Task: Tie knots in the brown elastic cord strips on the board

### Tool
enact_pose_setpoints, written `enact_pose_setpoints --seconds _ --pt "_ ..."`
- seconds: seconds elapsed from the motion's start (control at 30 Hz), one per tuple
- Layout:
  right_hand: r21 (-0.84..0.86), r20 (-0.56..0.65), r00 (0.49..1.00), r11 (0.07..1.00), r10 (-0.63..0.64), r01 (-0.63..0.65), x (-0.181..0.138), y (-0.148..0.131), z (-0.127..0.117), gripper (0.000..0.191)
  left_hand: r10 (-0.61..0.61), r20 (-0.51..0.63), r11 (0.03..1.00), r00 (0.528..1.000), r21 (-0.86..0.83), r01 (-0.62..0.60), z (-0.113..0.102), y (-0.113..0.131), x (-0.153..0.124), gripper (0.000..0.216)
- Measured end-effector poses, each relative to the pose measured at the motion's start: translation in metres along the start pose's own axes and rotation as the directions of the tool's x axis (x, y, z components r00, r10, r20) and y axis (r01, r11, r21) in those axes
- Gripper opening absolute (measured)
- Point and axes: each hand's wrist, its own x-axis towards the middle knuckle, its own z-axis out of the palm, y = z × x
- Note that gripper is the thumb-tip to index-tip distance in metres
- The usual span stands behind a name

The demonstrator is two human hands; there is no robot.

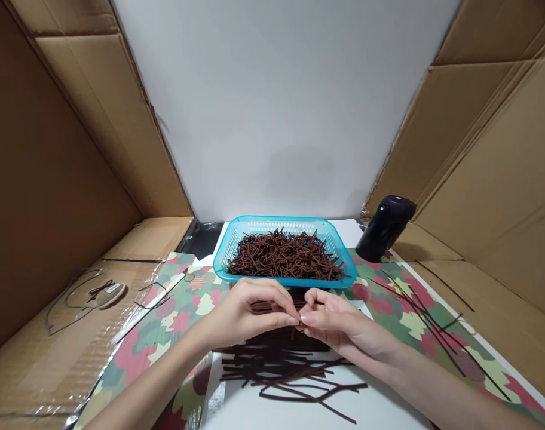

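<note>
My left hand (259, 310) and my right hand (339, 322) meet just in front of a blue plastic basket (284, 282). Thumb and fingers are pinched together on each, fingertips touching; whatever sits between them is too small and covered to make out. Under the hands lies a pile of long, thin, dark brown strips (276, 364), partly hidden by them. Short, rough brown pieces (285, 257) fill the basket in a tangled heap.
A black rounded object (384, 230) stands right of the basket. Loose dark strips (429, 316) lie on the patterned cover at right. At left are a white oval object (111, 295), a grey wire loop (69, 304) and another strip (158, 297). Cardboard walls (501, 149) flank both sides.
</note>
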Motion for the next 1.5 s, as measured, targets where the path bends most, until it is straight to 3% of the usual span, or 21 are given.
enact_pose_setpoints --seconds 0.27,0.53,0.73,0.87,1.07,1.17,1.33,1.5 --pt "-0.215 0.011 0.996 0.972 -0.094 0.094 0.0 -0.005 0.0 0.029 -0.052 -0.099 0.997 0.994 -0.064 0.046 0.007 0.002 -0.001 0.008" --pt "-0.32 -0.031 0.984 0.934 -0.178 0.159 -0.001 -0.007 0.0 0.027 -0.013 -0.141 0.997 0.99 0.077 0.024 0.014 0.005 -0.002 0.011" --pt "-0.365 -0.042 0.972 0.909 -0.231 0.2 -0.006 -0.013 0.004 0.028 -0.064 -0.252 0.996 0.966 0.038 0.075 0.019 0.01 -0.003 0.012" --pt "-0.429 -0.013 0.954 0.864 -0.298 0.264 -0.007 -0.013 0.003 0.03 -0.141 -0.33 0.99 0.933 -0.071 0.125 0.022 0.011 0.0 0.01" --pt "-0.484 -0.019 0.9 0.792 -0.435 0.372 -0.006 -0.004 0.002 0.019 -0.364 -0.346 0.875 0.865 -0.444 0.191 0.027 0.004 0.003 0.016" --pt "-0.542 0.017 0.848 0.708 -0.53 0.453 -0.008 -0.002 0.004 0.015 -0.437 -0.297 0.798 0.849 -0.563 0.214 0.029 0.001 0.004 0.019" --pt "-0.689 0.127 0.749 0.485 -0.65 0.538 -0.012 -0.001 0.001 0.01 -0.487 -0.242 0.728 0.839 -0.643 0.237 0.033 0.002 0.003 0.017" --pt "-0.757 0.287 0.641 0.242 -0.711 0.607 -0.013 0.003 -0.006 0.022 -0.508 -0.194 0.686 0.839 -0.681 0.258 0.035 0.006 0.003 0.015"
